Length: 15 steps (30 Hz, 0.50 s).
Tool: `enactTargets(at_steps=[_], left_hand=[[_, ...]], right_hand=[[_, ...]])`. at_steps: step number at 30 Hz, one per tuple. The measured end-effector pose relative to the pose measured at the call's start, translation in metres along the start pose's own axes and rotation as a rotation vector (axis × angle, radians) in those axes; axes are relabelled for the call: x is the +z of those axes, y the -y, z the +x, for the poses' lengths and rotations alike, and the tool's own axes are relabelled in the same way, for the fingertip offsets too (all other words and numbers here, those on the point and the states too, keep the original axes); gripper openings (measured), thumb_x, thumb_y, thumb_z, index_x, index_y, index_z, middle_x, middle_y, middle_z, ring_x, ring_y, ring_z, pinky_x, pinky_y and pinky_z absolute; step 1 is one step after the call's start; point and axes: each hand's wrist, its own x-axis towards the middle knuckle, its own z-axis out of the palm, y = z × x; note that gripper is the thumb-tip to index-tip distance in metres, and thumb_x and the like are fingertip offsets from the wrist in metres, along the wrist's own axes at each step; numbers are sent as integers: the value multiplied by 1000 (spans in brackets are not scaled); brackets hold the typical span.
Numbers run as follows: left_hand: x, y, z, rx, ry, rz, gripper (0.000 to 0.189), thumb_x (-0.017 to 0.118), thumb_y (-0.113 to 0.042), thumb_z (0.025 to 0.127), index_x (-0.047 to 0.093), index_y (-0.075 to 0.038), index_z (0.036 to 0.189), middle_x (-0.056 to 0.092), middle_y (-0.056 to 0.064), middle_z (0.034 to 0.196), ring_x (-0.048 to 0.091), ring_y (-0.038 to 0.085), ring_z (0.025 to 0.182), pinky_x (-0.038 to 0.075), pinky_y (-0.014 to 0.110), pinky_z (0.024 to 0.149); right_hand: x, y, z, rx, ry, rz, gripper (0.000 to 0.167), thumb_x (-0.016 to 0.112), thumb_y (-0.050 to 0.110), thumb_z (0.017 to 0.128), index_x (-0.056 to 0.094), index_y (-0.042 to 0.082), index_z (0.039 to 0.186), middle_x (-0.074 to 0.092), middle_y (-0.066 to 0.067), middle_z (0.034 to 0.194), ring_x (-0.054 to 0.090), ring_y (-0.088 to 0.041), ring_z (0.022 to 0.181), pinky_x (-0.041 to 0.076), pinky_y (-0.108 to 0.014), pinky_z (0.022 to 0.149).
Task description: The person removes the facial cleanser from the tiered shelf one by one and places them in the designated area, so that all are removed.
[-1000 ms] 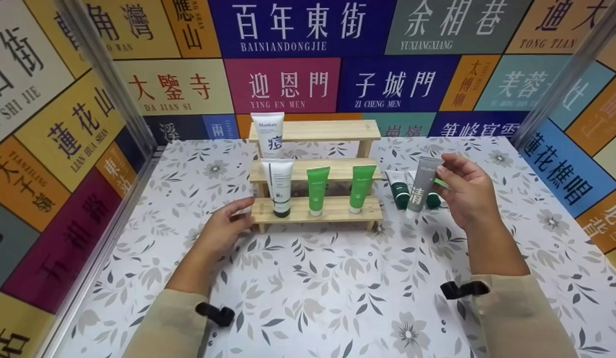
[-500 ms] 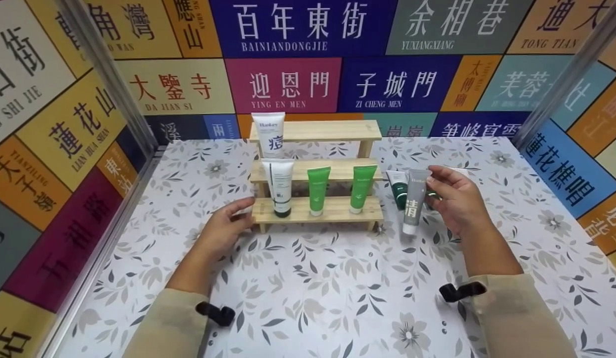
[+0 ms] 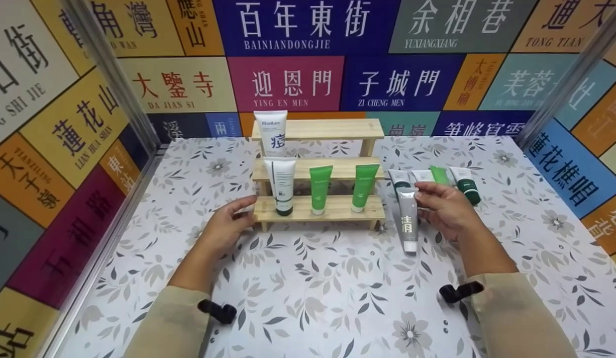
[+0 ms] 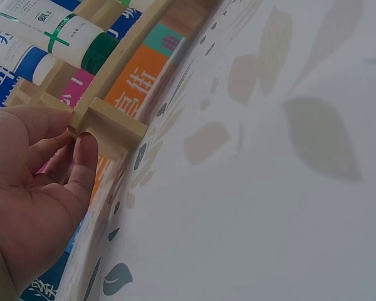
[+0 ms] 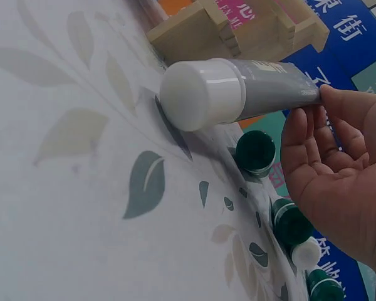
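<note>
My right hand (image 3: 450, 211) pinches a grey squeeze tube (image 3: 407, 216) by its flat top end, white cap downward. In the right wrist view the cap (image 5: 197, 94) is close to the tabletop; I cannot tell whether it touches. My left hand (image 3: 228, 226) holds the left end of the lowest board of a three-step wooden display stand (image 3: 338, 209), thumb and fingers about the board end (image 4: 81, 116). On the lowest step stand a white tube with a dark green cap (image 3: 283, 186) and two green tubes (image 3: 319, 189). A white tube with blue lettering (image 3: 272, 132) stands higher, at the left.
Right of the stand lie several more tubes on the floral-patterned tabletop (image 3: 308, 298), among them a white one with a green cap (image 3: 467, 188) and a green one (image 3: 439, 174). Panels with large lettering (image 3: 288, 82) enclose the back and sides.
My right hand has brought the grey tube down and toward me, slightly left, uncovering the tubes behind it. The left hand keeps its place on the stand.
</note>
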Motion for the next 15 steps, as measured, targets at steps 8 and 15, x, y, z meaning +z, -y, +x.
enactTargets(at_steps=[8,15], left_hand=[[-1,0,0,23,-5,26,53,68,-11,104,57,-12,155,59,16,155,59,31,142,56,24,99],[0,0,1,9,-15,9,53,69,-9,102,58,-12,154,61,15,153,61,30,139,57,27,102]], right_hand=[[-5,-6,4,42,-3,-60,38,79,5,96,69,8,132,74,4,99,72,-10,87,64,-26,81],[-8,-10,6,90,-33,-190,48,81,8,94,63,6,139,73,6,97,74,-11,83,65,-25,80]])
